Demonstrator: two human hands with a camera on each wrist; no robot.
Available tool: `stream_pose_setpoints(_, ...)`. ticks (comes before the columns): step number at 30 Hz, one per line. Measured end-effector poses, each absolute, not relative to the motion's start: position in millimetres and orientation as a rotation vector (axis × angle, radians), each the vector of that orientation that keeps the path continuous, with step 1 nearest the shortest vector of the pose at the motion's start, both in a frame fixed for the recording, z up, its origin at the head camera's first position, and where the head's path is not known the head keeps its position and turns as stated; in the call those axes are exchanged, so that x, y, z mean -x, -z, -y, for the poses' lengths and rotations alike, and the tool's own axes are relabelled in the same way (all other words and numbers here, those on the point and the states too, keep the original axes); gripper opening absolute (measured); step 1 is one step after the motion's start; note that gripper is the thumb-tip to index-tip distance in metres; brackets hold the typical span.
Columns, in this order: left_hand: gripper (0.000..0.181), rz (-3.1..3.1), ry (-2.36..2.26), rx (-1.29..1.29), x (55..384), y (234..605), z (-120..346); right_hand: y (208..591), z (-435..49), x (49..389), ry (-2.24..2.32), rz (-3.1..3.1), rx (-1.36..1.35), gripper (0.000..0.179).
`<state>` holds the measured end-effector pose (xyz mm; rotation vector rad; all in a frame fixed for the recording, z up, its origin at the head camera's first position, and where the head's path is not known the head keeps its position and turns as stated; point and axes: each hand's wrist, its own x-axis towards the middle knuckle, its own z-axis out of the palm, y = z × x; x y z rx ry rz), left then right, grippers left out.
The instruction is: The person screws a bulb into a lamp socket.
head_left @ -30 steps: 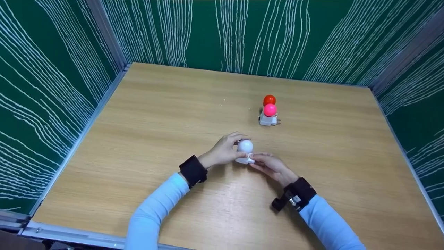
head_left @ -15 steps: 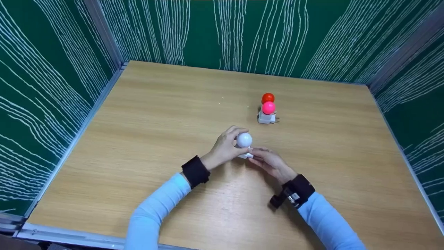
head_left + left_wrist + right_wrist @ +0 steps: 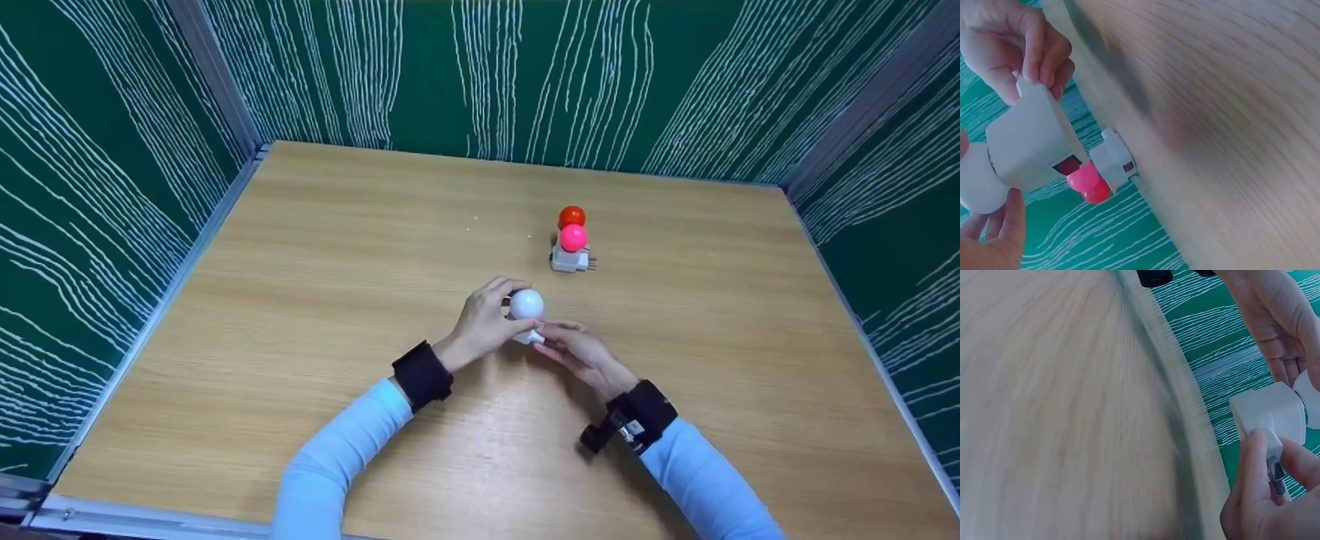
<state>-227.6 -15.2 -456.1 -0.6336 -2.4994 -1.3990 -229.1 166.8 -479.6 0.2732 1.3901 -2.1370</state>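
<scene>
My left hand [image 3: 484,319] holds a round white globe bulb [image 3: 982,180] between thumb and fingers. The bulb sits at one end of a boxy white plug-in lamp holder [image 3: 1033,140], which has a small dark-red square on one face. My right hand [image 3: 585,356] pinches the narrow plug part [image 3: 1275,447] of this lamp holder, its metal pins [image 3: 1278,481] showing past the fingers in the right wrist view. Both hands meet close together over the middle of the table. From above, the left thumb and right fingertips cover part of the lamp holder.
Farther back, slightly right, white plug-in lamp holders [image 3: 570,260] stand on the wooden table [image 3: 375,247], with a pink globe [image 3: 574,238] and a red globe [image 3: 571,217]. Tiny light specks lie left of them. Green, white-streaked walls [image 3: 427,75] enclose the back and sides.
Both hands, with the bulb and lamp holder between them, have shifted slightly toward the coloured globes. The left thumb now reaches the right fingertips. The head view has shifted a little.
</scene>
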Motion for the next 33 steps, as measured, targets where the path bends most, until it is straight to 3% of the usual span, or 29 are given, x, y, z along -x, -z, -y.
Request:
stream_pose_setpoints(15,0.049,2.527,1.434,0.733,227.5,451.2,17.7,482.2,-173.0,231.1,2.091,-1.388,-0.173,0.017)
stream_pose_setpoints(33,0.053,2.548,1.511,0.756,230.0,454.2,16.8,482.5,-173.9,232.3,2.062,-1.376,-0.191,0.011)
